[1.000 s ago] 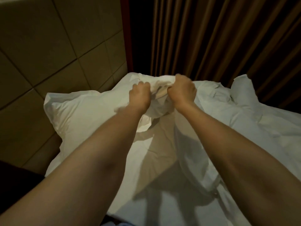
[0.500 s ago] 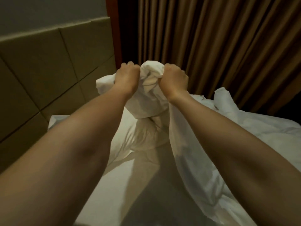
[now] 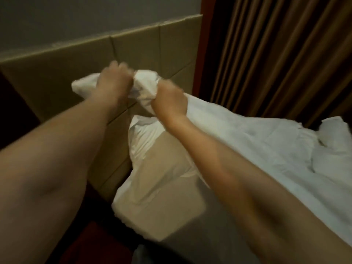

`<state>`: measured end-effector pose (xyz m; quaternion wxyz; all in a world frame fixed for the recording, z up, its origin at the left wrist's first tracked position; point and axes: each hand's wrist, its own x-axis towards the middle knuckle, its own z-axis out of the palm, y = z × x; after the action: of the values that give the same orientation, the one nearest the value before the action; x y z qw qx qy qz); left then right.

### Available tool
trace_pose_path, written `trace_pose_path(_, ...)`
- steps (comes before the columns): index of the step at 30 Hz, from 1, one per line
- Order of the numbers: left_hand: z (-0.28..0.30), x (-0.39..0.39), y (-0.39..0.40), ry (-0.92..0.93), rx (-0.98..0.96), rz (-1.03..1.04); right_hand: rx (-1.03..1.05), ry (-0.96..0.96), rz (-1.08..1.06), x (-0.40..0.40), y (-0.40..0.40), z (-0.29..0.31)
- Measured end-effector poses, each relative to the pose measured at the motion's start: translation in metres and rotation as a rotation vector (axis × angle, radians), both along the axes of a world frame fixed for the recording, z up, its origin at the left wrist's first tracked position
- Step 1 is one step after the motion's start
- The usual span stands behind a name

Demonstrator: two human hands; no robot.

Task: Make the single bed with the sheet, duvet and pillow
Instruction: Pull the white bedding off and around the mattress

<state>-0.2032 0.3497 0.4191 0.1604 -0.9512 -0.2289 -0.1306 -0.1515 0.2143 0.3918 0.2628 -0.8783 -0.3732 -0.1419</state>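
Observation:
Both my hands are raised in front of the headboard, closed on a bunched end of the white duvet [image 3: 145,87]. My left hand [image 3: 112,82] grips its left part, and a white corner sticks out past it. My right hand [image 3: 169,101] grips the right part. From there the duvet [image 3: 247,145] runs down and right across the bed, crumpled at the far right. The white pillow [image 3: 158,178] lies below my hands at the head of the bed, mostly in my arms' shadow. Motion blurs the hands.
A padded tan headboard [image 3: 76,61] stands along the left, with a grey wall above it. Brown pleated curtains [image 3: 276,54] hang behind the bed beside a red vertical frame [image 3: 204,44]. Dark floor [image 3: 85,242] lies at the lower left, beside the bed corner.
My hands have lifted the bunched duvet end off the bed and carried it up and left toward the headboard. The view has swung left, and the pillow now lies uncovered below.

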Motion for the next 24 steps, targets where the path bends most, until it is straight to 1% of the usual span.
trace_pose_path(3,-0.087,-0.061,0.012,0.356,-0.087,0.198,-0.289,0.154,0.179,-0.052,0.028,-0.083)
trace_pose_path(4,-0.115,-0.077,0.011,0.438,-0.099,0.227,-0.38,0.207,0.23,-0.066,0.029,-0.109)
trace_pose_path(6,-0.157,-0.094,0.005,0.56,-0.098,0.223,-0.492,0.291,0.277,-0.08,0.024,-0.152)
trace_pose_path(8,-0.178,-0.096,-0.003,0.653,-0.116,0.183,-0.554,0.342,0.264,-0.08,0.012,-0.178)
trace_pose_path(11,-0.188,-0.08,-0.017,0.657,-0.119,0.132,-0.579,0.362,0.187,-0.074,-0.01,-0.197)
trace_pose_path(15,-0.197,-0.063,-0.03,0.559,-0.102,0.093,-0.542,0.337,0.083,-0.061,-0.02,-0.197)
trace_pose_path(18,-0.196,-0.061,-0.031,0.538,-0.085,0.088,-0.541,0.334,0.053,-0.056,-0.021,-0.196)
trace_pose_path(24,-0.189,-0.075,-0.041,0.576,-0.045,0.07,-0.54,0.303,0.044,-0.078,-0.031,-0.196)
